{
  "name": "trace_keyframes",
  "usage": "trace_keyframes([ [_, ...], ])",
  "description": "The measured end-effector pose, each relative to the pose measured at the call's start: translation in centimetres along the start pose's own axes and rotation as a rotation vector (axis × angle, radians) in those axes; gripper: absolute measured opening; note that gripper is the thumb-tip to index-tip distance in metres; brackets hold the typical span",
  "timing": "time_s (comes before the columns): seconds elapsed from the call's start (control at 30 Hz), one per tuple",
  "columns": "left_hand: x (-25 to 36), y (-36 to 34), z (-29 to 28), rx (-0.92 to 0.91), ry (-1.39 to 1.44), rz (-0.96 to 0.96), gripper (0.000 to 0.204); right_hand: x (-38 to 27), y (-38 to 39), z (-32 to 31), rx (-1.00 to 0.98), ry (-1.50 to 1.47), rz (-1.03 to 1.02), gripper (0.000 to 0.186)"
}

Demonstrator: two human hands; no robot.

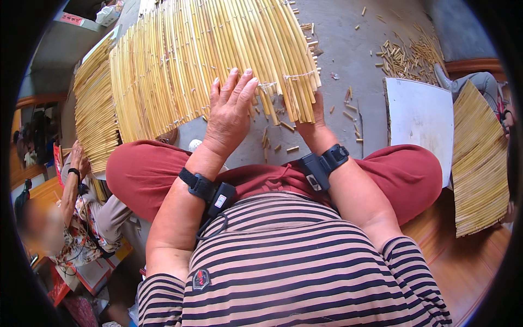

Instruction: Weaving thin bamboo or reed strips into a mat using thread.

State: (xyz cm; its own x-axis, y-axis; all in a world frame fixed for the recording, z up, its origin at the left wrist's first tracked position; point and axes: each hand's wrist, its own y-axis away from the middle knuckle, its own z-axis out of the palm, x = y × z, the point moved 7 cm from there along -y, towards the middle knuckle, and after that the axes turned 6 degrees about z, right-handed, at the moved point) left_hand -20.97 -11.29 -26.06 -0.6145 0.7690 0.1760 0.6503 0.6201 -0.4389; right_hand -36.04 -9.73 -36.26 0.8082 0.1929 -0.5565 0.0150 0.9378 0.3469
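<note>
Reed mats: three [207, 60], [95, 109], [479, 158]. White board [422, 122]: one. Wrist devices: two [210, 193], [321, 166].

Bright, even daylight, soft shadows, no harsh glare. Strong fisheye bending and black vignette at rim. Centre sharp; far left edge blurred.
</note>
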Motion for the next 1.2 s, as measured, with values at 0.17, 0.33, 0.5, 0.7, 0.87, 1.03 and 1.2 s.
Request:
trace_keyframes([
  [0.17, -0.3, -1.1, -3.0, 0.061, 0.066, 0.005, 0.053, -2.3, 0.0, 0.5, 0.283, 0.022, -0.285, 0.011],
  [0.33, -1.1, -6.6, -8.8, 0.085, 0.229, -0.033, 0.057, -4.9, 1.2, 4.1, 0.241, 0.115, -0.286, 0.016],
  [0.5, -2.7, -8.1, -12.3, 0.086, 0.245, -0.067, 0.058, -8.5, 3.4, 9.0, -0.004, 0.181, -0.416, 0.04],
  [0.7, -4.7, -8.2, -14.2, 0.037, 0.353, -0.148, 0.062, -12.5, 4.0, 8.4, -0.067, -0.249, -0.389, 0.043],
  [0.87, -4.6, -9.2, -14.0, -0.069, 0.377, -0.185, 0.056, -13.1, 2.2, 0.2, 0.575, -0.09, -0.423, 0.028],
  [1.03, -5.4, -10.9, -13.7, -0.178, 0.248, -0.184, 0.059, -13.0, 2.7, 0.2, 0.793, 0.348, -0.488, 0.045],
  [1.2, -8.1, -13.3, -16.2, -0.099, 0.309, -0.077, 0.057, -15.7, 4.0, 8.9, 0.426, 0.541, -0.865, 0.033],
])
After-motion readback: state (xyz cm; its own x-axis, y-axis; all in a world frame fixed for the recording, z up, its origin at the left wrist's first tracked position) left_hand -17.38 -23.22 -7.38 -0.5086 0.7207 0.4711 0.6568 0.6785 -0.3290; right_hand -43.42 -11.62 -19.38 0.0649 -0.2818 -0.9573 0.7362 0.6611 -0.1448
